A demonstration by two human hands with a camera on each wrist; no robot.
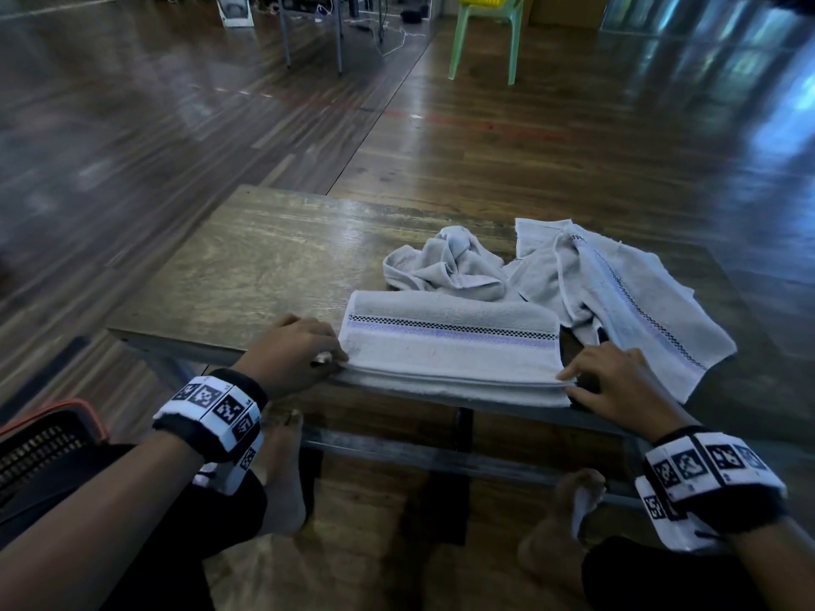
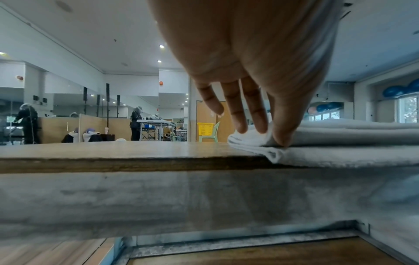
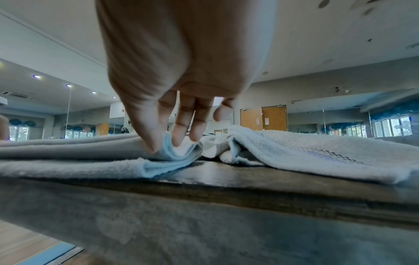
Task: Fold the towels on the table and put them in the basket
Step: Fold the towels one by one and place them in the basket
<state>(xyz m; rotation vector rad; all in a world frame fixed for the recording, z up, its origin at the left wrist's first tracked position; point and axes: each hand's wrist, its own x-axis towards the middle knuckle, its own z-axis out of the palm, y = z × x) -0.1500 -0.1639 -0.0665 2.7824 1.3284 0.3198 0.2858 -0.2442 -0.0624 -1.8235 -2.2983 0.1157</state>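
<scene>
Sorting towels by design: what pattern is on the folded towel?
Folded towel: pale grey, black-and-white checkered line above a lilac stripe; head view.

My left hand (image 1: 294,351) pinches the nine o'clock end of the folded towel (image 1: 450,346) at the near edge of the worktop (image 1: 264,258), and my right hand (image 1: 617,381) pinches its three o'clock end. A crumpled towel (image 1: 445,264) lies at twelve o'clock, touching it; a spread towel (image 1: 626,297) at two. The basket (image 1: 39,438) sits at eight o'clock.
</scene>
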